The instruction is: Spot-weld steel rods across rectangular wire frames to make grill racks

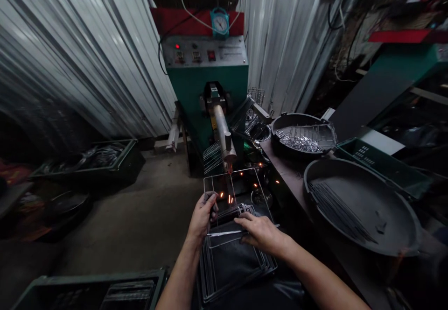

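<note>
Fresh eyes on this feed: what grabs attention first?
Orange sparks come first, scattered around the wire frame in the left hand, below the metal arm of the green machine. Then the turquoise clock above the machine's panel, and the red light glowing at the panel's left.

Lies dim under cool, greyish light, fading nearly to black along the far right. Rises at the back in pale, ribbed metal walls (pixel 84 44), with a thin white cable (pixel 346 80) at upper right. Spreads below into a dull grey floor (pixel 119 226), bordered by a green crate (pixel 122 172) at left and a dark-topped table (pixel 289 172) at right.
</note>
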Tool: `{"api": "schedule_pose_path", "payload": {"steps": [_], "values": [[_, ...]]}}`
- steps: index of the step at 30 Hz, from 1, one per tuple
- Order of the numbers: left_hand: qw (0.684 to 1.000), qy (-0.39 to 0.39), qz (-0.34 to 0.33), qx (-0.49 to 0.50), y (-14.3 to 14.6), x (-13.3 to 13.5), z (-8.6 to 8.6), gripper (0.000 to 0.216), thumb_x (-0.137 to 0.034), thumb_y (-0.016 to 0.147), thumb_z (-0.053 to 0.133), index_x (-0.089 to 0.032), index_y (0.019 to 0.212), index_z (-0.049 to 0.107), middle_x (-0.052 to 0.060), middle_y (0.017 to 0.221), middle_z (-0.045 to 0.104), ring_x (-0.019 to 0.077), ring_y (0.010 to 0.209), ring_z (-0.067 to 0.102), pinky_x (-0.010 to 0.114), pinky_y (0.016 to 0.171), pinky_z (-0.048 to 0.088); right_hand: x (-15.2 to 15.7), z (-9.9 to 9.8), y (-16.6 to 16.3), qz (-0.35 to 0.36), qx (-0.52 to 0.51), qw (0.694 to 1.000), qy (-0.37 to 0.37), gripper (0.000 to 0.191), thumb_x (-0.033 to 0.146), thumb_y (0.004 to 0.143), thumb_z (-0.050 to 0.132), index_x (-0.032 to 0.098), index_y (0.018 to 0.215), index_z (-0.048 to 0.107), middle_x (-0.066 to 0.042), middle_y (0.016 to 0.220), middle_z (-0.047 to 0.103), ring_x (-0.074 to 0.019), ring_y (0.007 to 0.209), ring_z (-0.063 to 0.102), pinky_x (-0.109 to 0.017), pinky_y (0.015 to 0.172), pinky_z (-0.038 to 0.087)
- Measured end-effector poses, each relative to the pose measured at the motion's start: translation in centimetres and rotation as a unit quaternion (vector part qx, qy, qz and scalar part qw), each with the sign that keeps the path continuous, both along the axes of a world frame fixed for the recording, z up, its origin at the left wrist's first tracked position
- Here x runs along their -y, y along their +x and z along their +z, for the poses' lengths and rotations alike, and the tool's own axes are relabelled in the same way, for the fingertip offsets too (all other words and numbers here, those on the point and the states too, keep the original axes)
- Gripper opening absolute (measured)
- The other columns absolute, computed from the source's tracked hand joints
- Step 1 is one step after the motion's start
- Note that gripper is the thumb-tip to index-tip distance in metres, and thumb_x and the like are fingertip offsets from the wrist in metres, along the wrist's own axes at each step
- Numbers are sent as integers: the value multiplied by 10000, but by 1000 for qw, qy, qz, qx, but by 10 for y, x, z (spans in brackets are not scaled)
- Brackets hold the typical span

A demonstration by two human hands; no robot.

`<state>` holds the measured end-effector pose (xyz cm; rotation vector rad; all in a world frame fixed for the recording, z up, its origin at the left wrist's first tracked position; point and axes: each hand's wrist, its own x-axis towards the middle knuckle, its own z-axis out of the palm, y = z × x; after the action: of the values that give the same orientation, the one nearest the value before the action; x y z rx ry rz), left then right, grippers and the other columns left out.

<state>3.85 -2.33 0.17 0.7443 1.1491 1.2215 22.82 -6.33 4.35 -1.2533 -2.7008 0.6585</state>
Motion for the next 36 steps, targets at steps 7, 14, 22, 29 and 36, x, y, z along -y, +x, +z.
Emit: {"api": "schedule_pose_path", "payload": {"steps": [7,14,22,29,36], "values": [[1000,5,6,-20,2,2,-1,351,-453,647,589,-195,844,455,-89,474,450,30,306,343,122,297,203,2,-10,2,-10,3,1000,19,542,274,749,586,245,1250,381,-81,1178,496,-229,958,550,-316,743,452],[1000,0,8,-15,2,1,3,381,-464,628,598,-184,842,454,-87,466,443,31,301,329,128,296,199,1,-9,2,-5,-9,1000,23,550,247,751,580,245,1257,367,-74,1195,484,-225,966,546,-317,752,455],[999,1,17,-42,4,1,2,351,-471,655,573,-202,853,467,-91,469,444,33,312,342,128,304,205,-1,-14,5,-14,2,1000,26,540,259,760,571,252,1260,368,-79,1200,489,-230,932,563,-319,716,468],[998,15,28,-61,-9,-51,18,326,-442,645,591,-195,817,468,-85,457,461,36,304,349,124,295,214,-50,-3,7,-28,-55,996,61,604,310,732,596,215,1275,350,-83,1123,534,-195,895,575,-279,710,458],[998,15,59,-19,-25,-112,28,330,-381,600,638,-186,796,459,-85,444,460,34,307,368,120,309,226,-114,-11,23,-94,-263,954,110,112,271,794,535,195,851,594,-20,822,597,-129,761,568,-238,691,436]]}}
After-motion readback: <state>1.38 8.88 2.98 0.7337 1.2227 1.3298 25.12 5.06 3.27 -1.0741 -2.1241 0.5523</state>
